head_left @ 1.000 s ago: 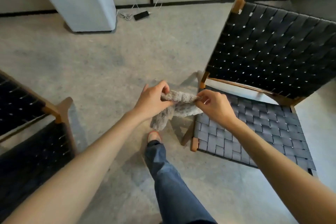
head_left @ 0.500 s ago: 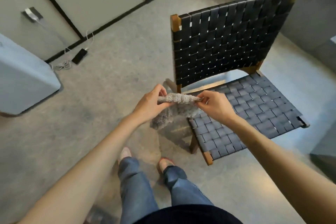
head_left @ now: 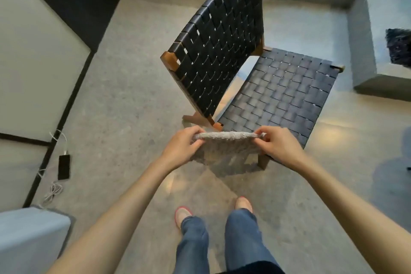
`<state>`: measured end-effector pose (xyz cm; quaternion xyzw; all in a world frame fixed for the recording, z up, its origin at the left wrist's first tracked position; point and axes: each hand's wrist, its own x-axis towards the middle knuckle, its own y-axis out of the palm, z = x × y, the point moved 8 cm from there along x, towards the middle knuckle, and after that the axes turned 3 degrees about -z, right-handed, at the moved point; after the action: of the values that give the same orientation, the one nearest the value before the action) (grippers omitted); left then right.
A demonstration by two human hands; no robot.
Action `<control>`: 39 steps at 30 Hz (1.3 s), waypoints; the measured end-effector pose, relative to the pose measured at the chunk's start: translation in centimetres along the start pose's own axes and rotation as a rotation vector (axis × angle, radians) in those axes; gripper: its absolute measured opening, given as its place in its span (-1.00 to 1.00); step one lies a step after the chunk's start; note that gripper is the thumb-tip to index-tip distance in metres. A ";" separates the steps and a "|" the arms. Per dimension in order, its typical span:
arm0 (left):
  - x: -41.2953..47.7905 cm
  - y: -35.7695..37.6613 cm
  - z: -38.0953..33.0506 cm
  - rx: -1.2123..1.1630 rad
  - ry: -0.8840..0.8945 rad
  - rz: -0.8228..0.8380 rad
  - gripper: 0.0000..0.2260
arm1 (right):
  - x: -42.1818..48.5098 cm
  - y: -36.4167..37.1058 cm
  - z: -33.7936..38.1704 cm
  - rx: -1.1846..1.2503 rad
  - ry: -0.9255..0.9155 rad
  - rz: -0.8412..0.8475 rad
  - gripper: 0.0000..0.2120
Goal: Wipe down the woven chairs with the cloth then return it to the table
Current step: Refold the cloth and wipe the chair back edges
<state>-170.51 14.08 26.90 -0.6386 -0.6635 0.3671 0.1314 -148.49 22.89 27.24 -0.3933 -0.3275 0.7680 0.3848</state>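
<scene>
Head view. Pinching fluffy grey cloth [head_left: 226, 140] at top corners with left hand [head_left: 182, 144] and right hand [head_left: 275, 143], fingers clamped on it. Stretched wide now, not bunched as half second ago; likely ready for wiping. Hanging near seat corner of black woven wood-framed chair [head_left: 222, 40], contact unclear. Open concrete floor [head_left: 124, 100] leftward; grey concrete ledge [head_left: 360, 35] bounding right.
</scene>
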 end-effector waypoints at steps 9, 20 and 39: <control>4.5 -6.5 4.1 0.401 -0.186 -0.371 -0.90 | 3.5 4.1 3.6 0.243 0.106 -0.069 -0.94; 10.4 -15.9 10.5 -0.003 -0.383 -0.564 -0.89 | 15.0 4.6 15.3 0.335 -0.017 -0.156 -0.85; 23.5 -12.1 16.3 -0.943 0.104 -0.248 -0.74 | 24.4 9.5 18.9 0.732 -0.148 -0.684 -0.62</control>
<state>-193.57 32.11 16.52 -0.5622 -0.8210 -0.0239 -0.0963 -177.44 35.18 20.01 -0.0473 -0.1735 0.6885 0.7026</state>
